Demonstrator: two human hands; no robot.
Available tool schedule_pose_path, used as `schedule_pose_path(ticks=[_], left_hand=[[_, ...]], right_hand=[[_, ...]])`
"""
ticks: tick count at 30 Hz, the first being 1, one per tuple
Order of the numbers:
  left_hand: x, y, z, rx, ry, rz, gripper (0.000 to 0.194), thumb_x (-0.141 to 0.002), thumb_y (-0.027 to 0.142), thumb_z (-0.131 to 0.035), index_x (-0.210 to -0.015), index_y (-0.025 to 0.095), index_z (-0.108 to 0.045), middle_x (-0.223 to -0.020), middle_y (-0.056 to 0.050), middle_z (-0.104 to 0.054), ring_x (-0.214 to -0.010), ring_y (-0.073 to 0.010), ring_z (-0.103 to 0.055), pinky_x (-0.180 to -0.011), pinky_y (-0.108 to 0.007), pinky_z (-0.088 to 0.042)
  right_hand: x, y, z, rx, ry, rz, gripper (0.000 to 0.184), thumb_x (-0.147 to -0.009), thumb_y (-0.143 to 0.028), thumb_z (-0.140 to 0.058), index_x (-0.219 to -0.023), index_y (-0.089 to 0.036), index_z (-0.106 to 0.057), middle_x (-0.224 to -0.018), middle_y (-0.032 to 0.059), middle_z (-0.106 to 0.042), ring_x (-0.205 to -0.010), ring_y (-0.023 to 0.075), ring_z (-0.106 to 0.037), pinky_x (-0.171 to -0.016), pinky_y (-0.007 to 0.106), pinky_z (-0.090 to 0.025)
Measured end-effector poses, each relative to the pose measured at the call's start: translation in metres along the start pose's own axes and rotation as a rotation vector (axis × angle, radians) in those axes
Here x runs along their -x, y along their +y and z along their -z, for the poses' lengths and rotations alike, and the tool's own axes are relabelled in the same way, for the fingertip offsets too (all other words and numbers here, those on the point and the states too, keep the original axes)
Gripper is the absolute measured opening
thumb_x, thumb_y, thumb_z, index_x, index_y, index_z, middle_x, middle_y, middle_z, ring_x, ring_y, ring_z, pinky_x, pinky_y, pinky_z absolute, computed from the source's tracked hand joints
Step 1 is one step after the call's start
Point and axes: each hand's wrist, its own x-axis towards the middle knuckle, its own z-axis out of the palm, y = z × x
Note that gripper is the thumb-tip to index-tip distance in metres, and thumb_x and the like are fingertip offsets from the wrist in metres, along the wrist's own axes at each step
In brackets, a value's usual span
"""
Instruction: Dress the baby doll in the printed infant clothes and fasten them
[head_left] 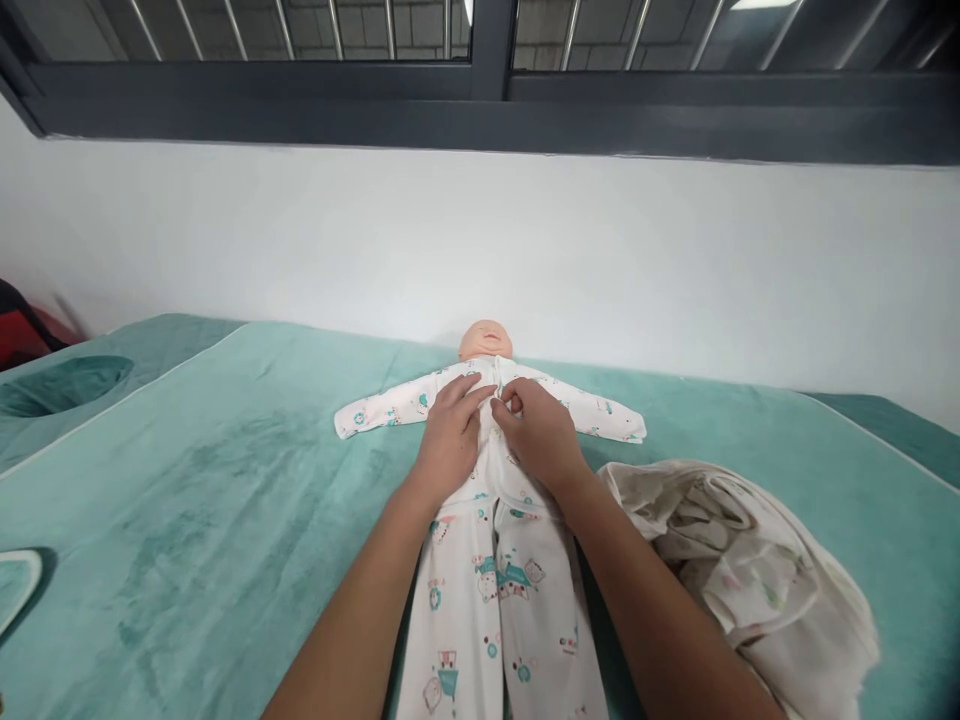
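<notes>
A doll lies on its back, its head near the wall, dressed in a white baby top with a small coloured print. The sleeves are spread to both sides. On the chest, at the front opening, my left hand grips the cloth near its edge with fingers close together. Facing it, my right hand pinches the other side of the opening between thumb and bent fingers. Any fastener there is too small to make out. Matching printed baby trousers extend down toward me, partly beneath the top's hem.
A crumpled heap of white cloth lies beside my right forearm. Green plush fabric covers the surface, with a round hollow at left. A white-rimmed object shows at the left edge. Behind stands a white wall below a barred window.
</notes>
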Motion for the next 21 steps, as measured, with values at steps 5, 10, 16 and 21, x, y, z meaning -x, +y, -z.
schedule_pose_path(ticks=[5,10,16,21], left_hand=[[0.000,0.002,0.000,-0.016,-0.014,0.005,0.044,-0.092,0.013,-0.032,-0.125,0.025,-0.059,-0.145,-0.005,-0.046,-0.138,-0.0179,-0.036,-0.117,-0.043,-0.029],[0.000,0.001,0.000,-0.042,-0.031,-0.016,0.045,-0.092,0.011,-0.031,-0.124,0.025,-0.059,-0.145,-0.005,-0.046,-0.137,-0.0178,-0.036,-0.117,-0.043,-0.029],[-0.002,0.002,0.000,-0.087,-0.074,-0.018,0.054,-0.082,0.002,-0.035,-0.125,0.025,-0.057,-0.146,-0.005,-0.043,-0.140,-0.0211,-0.031,-0.117,-0.046,-0.027],[-0.005,0.003,-0.001,-0.095,-0.087,-0.005,0.056,-0.076,-0.002,-0.037,-0.121,0.024,-0.057,-0.145,-0.006,-0.044,-0.140,-0.0226,-0.031,-0.117,-0.049,-0.026]], right_hand=[[-0.006,0.015,0.007,-0.286,-0.116,-0.002,0.016,-0.082,-0.030,-0.052,-0.069,-0.022,-0.048,-0.063,-0.0053,-0.046,-0.061,0.0123,-0.041,-0.059,0.025,-0.031],[-0.010,0.026,0.011,-0.472,-0.209,-0.016,0.015,-0.078,-0.031,-0.056,-0.068,-0.021,-0.050,-0.059,-0.0067,-0.039,-0.057,0.0108,-0.034,-0.055,0.025,-0.028],[-0.011,0.027,0.008,-0.450,-0.155,0.048,0.015,-0.081,-0.035,-0.056,-0.077,-0.021,-0.059,-0.068,-0.0039,-0.047,-0.062,0.0121,-0.038,-0.059,0.025,-0.033],[-0.014,0.030,0.002,-0.382,-0.078,0.077,0.015,-0.080,-0.034,-0.058,-0.076,-0.020,-0.062,-0.076,-0.0010,-0.053,-0.069,0.0137,-0.045,-0.067,0.027,-0.038]])
